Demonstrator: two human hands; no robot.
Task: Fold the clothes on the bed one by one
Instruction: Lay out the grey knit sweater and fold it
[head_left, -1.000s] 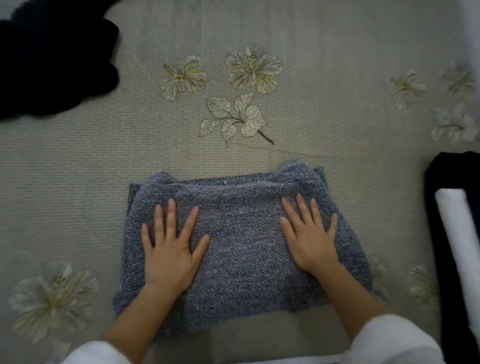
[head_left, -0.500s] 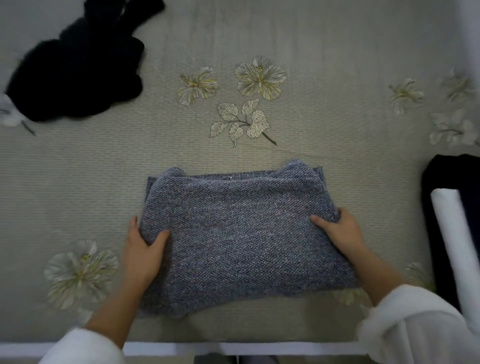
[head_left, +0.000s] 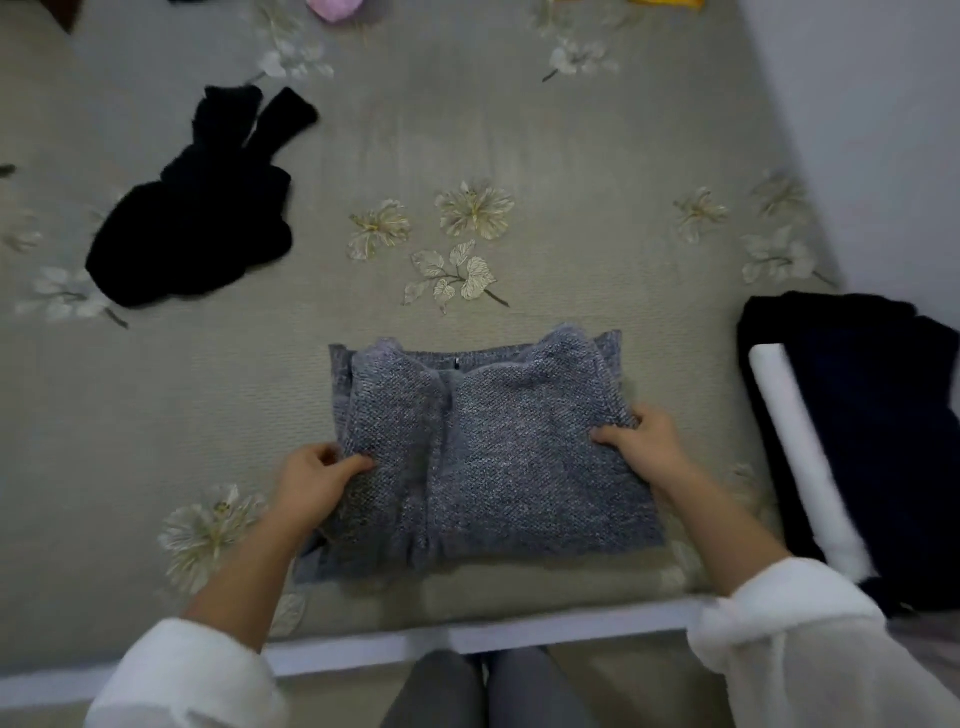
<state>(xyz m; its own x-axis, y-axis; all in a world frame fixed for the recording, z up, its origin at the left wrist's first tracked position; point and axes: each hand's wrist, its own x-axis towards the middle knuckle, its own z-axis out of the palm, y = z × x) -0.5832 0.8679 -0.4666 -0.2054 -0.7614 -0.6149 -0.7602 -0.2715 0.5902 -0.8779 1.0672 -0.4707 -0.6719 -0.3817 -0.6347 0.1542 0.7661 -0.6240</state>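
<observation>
- Grey knit sweater, folded into a thick rectangle, lies at the near middle of the bed in the head view.
- Left hand and right hand: each grip pinches one side edge of it.
- Likely soft, light and floppy, so hold both sides, under the layers.
- Count: one sweater, one crumpled black garment far left, one dark folded stack right.

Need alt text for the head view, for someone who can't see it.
The left hand and right hand grip opposite sides of a folded grey sweater on the bed. A crumpled black garment lies far left; a dark folded pile sits at right.
</observation>
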